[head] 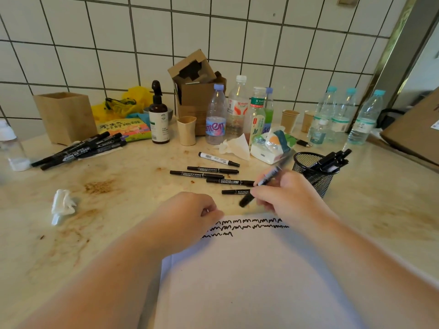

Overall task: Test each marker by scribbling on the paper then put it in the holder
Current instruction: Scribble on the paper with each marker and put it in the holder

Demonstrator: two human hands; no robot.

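Marker [263,184] gripped in right hand [285,198], tilted, blurred, tip just above far edge of paper [249,281]. Three scribble rows [242,226] there. Left hand [190,214] fingers curled, resting on paper's corner, holding nothing. Mesh holder [313,172] with markers just right of hand. Loose markers [209,173] beyond. Stained counter [118,210]; white tiled wall [213,32].

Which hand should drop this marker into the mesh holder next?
The right hand. It already grips the marker, and the mesh holder stands just beyond it on the right. The left hand rests at the paper's top edge, farther from the holder.
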